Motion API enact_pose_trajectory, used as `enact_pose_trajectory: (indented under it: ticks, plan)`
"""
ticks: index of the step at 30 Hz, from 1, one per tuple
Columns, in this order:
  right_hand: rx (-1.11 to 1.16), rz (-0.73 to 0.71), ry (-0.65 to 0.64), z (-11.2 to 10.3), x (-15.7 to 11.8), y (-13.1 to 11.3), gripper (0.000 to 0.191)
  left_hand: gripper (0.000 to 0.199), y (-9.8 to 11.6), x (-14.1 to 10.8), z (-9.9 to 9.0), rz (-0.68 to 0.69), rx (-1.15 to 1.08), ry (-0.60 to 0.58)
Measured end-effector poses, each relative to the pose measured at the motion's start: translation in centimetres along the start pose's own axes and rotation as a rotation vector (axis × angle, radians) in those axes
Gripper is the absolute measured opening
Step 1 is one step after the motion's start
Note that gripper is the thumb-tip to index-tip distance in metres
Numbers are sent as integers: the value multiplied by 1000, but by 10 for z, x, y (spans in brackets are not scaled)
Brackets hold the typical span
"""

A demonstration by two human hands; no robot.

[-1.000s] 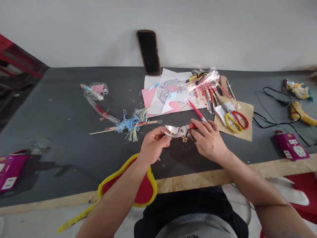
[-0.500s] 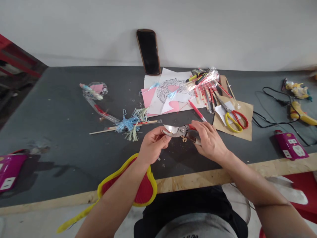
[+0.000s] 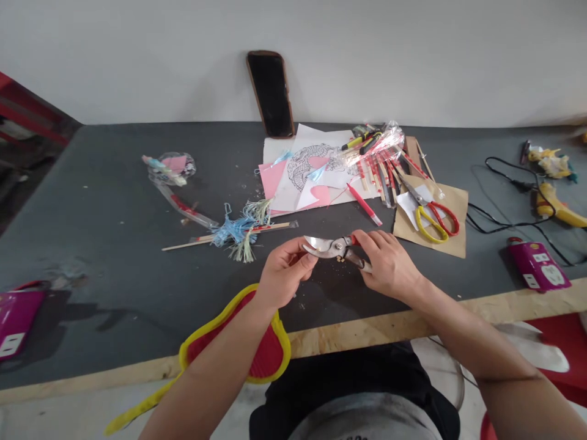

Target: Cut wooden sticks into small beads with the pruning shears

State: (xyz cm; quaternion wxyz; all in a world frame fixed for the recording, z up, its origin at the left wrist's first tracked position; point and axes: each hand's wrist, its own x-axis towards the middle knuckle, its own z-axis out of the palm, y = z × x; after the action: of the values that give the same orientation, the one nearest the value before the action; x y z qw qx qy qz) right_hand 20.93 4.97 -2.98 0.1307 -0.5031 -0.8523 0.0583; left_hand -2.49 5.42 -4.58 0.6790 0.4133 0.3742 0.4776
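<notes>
My right hand (image 3: 389, 263) is closed around the red-ended handles of a pair of pruning shears (image 3: 338, 246), whose curved metal jaws point left. At the jaw tips, my left hand (image 3: 288, 269) is pinched, thumb against fingers. What sits in that pinch is too small and covered to make out. Light brown crumbs lie on the dark tabletop beneath the shears, partly hidden by them. Under my left forearm is a red padded shape with a yellow border (image 3: 268, 354), hanging over the table edge.
Blue and pale tassels (image 3: 236, 231) lie across wooden sticks on the left. Farther back are printed paper (image 3: 302, 162), a pink marker (image 3: 364, 205), wrapped sticks, and scissors (image 3: 433, 220) on brown paper. A phone (image 3: 271, 95) leans on the wall. Purple power boxes (image 3: 539, 266) flank both sides.
The shears' jaws look slightly closer together, and the shears sit a touch lower in the picture. Both hands stay in nearly the same place. The whole view has shifted slightly.
</notes>
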Motion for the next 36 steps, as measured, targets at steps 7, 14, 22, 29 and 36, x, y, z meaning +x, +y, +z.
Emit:
enact_pose_trajectory:
  ticks: [7, 14, 22, 29, 36]
  plan:
    - [-86, 6, 77, 1, 4, 0, 48, 25, 0, -1, -4, 81, 56, -26]
    - [-82, -18, 32, 0, 3, 1, 68, 22, 1, -1, -3, 132, 52, -7]
    - [-25, -51, 0, 1, 1, 1, 75, 23, 10, 0, 5, -21, -213, -43]
    - [-18, -23, -14, 3, 1, -1, 78, 25, 12, 0, 5, -104, -255, -37]
    - [15, -29, 28, 1, 0, 1, 54, 26, 11, 0, 8, -91, -240, -52]
